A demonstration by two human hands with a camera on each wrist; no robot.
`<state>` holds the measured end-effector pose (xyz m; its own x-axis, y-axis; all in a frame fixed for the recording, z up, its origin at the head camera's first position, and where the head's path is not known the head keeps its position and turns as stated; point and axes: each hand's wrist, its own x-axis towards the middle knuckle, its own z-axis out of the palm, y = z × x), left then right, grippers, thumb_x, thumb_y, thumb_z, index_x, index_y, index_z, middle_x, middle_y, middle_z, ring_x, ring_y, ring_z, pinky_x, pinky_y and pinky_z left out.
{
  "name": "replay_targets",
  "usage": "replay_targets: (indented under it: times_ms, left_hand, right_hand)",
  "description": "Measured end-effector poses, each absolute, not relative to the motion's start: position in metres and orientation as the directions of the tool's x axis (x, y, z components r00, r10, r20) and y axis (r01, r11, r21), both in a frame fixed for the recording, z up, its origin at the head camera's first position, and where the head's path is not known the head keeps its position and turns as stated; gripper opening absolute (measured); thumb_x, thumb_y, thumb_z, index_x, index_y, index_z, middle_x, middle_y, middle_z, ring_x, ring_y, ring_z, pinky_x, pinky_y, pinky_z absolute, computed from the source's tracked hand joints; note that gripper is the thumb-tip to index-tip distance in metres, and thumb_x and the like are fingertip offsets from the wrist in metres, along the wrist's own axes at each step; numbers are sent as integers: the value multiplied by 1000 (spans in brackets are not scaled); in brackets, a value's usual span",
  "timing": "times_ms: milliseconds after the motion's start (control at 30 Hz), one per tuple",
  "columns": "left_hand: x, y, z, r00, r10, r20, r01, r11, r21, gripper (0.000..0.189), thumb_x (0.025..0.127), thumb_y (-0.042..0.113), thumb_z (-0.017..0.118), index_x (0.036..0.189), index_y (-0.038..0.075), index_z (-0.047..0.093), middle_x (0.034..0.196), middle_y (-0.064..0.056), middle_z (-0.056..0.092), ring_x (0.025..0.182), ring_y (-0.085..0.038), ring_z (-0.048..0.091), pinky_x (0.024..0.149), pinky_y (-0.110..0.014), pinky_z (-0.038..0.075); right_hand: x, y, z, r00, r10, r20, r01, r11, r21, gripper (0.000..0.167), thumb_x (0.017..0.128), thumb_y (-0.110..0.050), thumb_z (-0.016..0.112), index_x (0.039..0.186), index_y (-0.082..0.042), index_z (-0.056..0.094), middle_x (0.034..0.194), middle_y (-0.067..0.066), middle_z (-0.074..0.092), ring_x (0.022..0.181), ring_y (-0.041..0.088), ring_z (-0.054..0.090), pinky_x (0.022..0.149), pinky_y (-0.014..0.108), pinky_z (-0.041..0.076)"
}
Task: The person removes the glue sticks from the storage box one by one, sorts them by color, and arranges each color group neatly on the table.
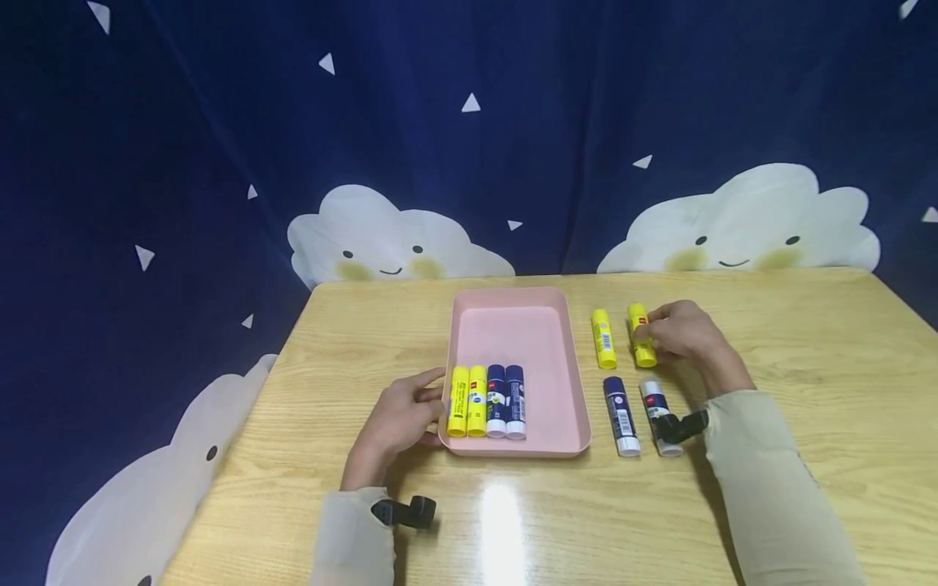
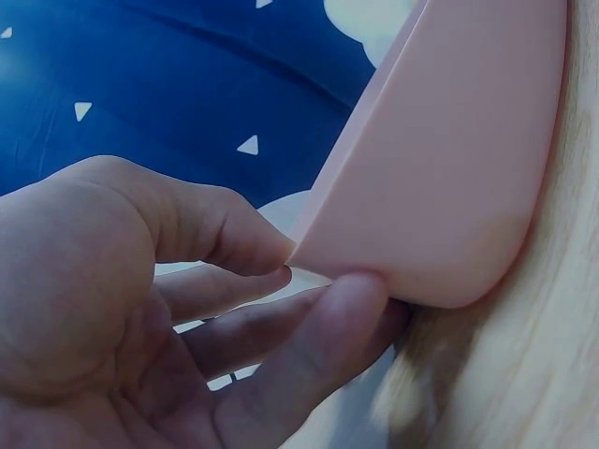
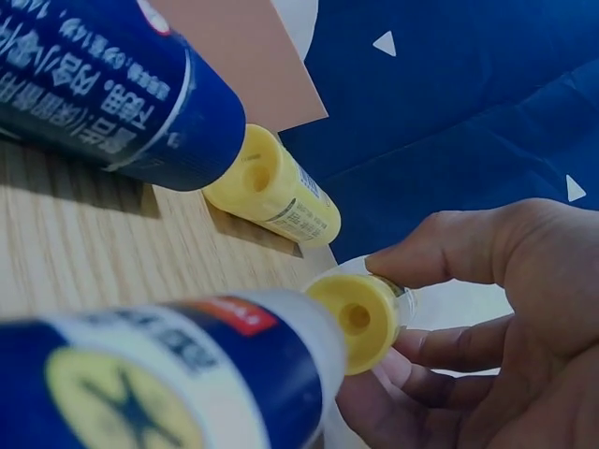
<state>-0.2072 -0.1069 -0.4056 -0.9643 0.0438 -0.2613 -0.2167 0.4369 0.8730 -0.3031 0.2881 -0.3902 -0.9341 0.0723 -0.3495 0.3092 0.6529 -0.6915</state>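
A yellow glue stick point(image 1: 642, 335) on the right side of the table is pinched between the thumb and fingers of my right hand point(image 1: 685, 327); the right wrist view shows its round yellow end point(image 3: 356, 318). My left hand point(image 1: 399, 415) touches the outside of a pink tray point(image 1: 513, 453) near its front left corner, fingertips against the rim and wall. Two yellow glue sticks point(image 1: 467, 401) and two blue ones point(image 1: 506, 401) lie side by side in the tray's front left part. Beside the tray lies another yellow glue stick point(image 1: 604, 338).
A blue glue stick with a white end point(image 1: 622, 417) lies right of the tray. Next to it is a blue-and-white one point(image 1: 651, 394), partly hidden by the right wrist camera point(image 1: 681, 425). Behind the wooden table point(image 1: 381, 325) hangs a dark blue curtain point(image 1: 410, 122).
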Motion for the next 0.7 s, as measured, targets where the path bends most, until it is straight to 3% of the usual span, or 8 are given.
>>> replay_targets:
  times_ms: [233, 700]
  left_hand:
    - [-208, -107, -406, -966, 54, -252, -206, 428, 880, 61, 87, 3, 60, 147, 15, 52, 131, -16, 63, 88, -23, 68, 61, -34, 61]
    - [-207, -108, -405, -966, 58, -253, -205, 428, 880, 61, 88, 3, 60, 148, 13, 51, 131, -17, 63, 86, -22, 68, 60, -33, 61]
  right_hand:
    - [-305, 287, -392, -933, 66, -353, 309, 646, -698, 69, 89, -18, 68, 140, 18, 40, 125, 29, 48, 92, 29, 59, 78, 36, 58]
    - [-308, 284, -390, -934, 68, -350, 298, 688, -662, 64, 85, -17, 70, 133, 19, 48, 114, 25, 53, 92, 31, 55, 74, 35, 57]
